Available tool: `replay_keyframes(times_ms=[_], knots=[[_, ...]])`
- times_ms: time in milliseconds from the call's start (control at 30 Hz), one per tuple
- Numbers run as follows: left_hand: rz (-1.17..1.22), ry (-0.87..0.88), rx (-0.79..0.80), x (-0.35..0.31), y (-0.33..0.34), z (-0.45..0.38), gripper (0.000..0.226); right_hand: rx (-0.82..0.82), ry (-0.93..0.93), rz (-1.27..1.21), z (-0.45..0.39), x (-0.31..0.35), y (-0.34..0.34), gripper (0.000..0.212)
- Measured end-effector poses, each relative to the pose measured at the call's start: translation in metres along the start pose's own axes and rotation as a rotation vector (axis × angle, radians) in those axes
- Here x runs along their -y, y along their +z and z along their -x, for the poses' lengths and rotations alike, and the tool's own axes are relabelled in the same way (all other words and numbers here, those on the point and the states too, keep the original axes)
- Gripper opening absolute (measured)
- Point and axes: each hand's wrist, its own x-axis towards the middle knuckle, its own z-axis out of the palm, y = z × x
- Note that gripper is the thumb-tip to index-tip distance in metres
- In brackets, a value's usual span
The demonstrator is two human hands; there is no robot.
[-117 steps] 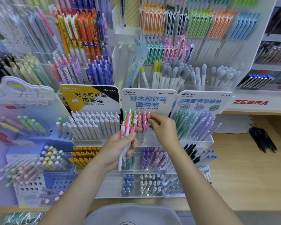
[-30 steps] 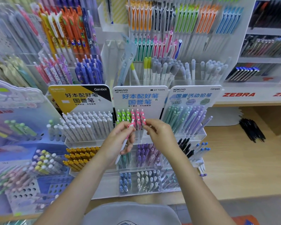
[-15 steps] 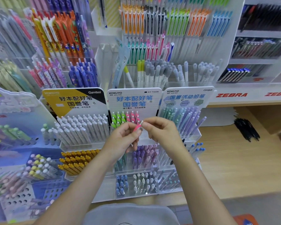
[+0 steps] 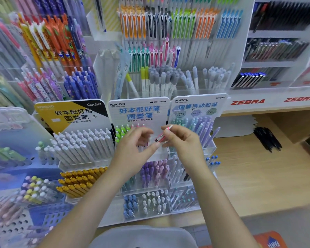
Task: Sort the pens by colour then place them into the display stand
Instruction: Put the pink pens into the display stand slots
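Right hand pinches a pink pen, lower barrel hidden behind fingers.

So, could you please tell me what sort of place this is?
Most likely a stationery shop's pen aisle: tiered display stands packed with colour-grouped pens, KOKUYO header cards, and a ZEBRA shelf strip. The right hand holds a pink pen.
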Motion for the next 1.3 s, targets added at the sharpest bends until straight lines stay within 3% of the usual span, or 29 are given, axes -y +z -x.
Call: replay_keyframes(times_ms=[100,200,300,433,633,833,1167,1300], knots=[[-0.497,0.275,-0.040,0.009,-0.018,-0.007,0.055,-0.114,-0.109,0.124,-0.011,-0.002,-0.007,0.015],[-0.798,0.199,0.099,0.028,-0.025,-0.012,0.079,-0.161,-0.187,0.265,-0.021,-0.009,-0.003,0.017],[-0.900,0.167,0.157,0.043,-0.023,-0.008,0.087,-0.138,-0.277,0.421,-0.030,-0.017,0.009,0.019],[-0.908,0.130,0.193,0.052,-0.019,-0.003,0.090,-0.094,-0.362,0.567,-0.036,-0.024,0.016,0.021],[-0.850,0.131,0.179,0.052,-0.018,-0.001,0.087,-0.006,-0.328,0.679,-0.046,-0.034,0.021,0.021],[-0.846,0.145,0.157,0.054,-0.018,-0.002,0.085,0.015,-0.249,0.645,-0.055,-0.040,0.024,0.017],[-0.856,0.115,0.127,0.054,-0.014,0.000,0.079,0.108,-0.370,0.696,-0.067,-0.053,0.021,0.014],[-0.887,0.070,0.127,0.047,-0.009,0.000,0.077,0.158,-0.360,0.660,-0.058,-0.045,0.014,0.023]])
